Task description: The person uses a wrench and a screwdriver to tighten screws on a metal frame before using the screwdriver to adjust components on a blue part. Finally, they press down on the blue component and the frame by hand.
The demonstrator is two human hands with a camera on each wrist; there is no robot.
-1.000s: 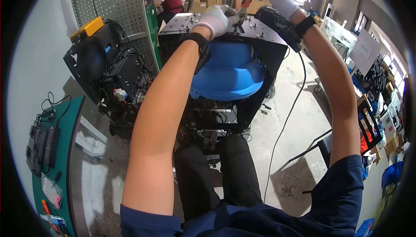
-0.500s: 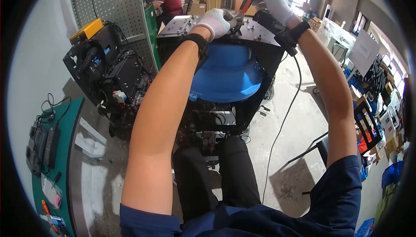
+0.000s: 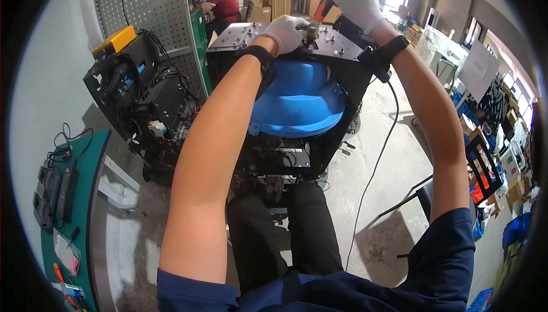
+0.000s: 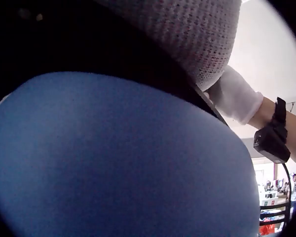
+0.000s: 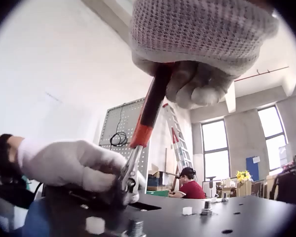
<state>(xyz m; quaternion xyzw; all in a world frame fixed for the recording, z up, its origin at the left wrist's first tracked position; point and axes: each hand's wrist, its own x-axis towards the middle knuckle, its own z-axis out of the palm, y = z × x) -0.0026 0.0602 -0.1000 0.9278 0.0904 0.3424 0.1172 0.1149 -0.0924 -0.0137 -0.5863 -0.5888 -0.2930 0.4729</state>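
A tool with a red and black handle (image 5: 151, 103) leans over the black plate (image 3: 342, 49), its metal head (image 5: 130, 173) low at a slot. The gloved right hand (image 3: 357, 3) grips the handle near its top end; its curled fingers (image 5: 195, 86) show in the right wrist view. At the metal head, the gloved left hand (image 3: 283, 34) has its fingers (image 5: 96, 173) curled round it; the exact contact is partly hidden. Bolts and nuts (image 5: 206, 207) stand up from the plate. A blue rounded cover (image 3: 299, 103) fills much of the left wrist view.
Black machinery with a yellow box (image 3: 117, 38) stands left, beside a perforated panel (image 3: 157, 3). A green-topped table (image 3: 85, 198) holds tools at lower left. A cable (image 3: 377, 169) hangs from the right wrist to the floor. A person in red (image 3: 222, 3) sits beyond.
The right wrist has moved left and lower in the head view, and the hand's hold on the handle looks turned. The left hand stays near the same place by the tool head.
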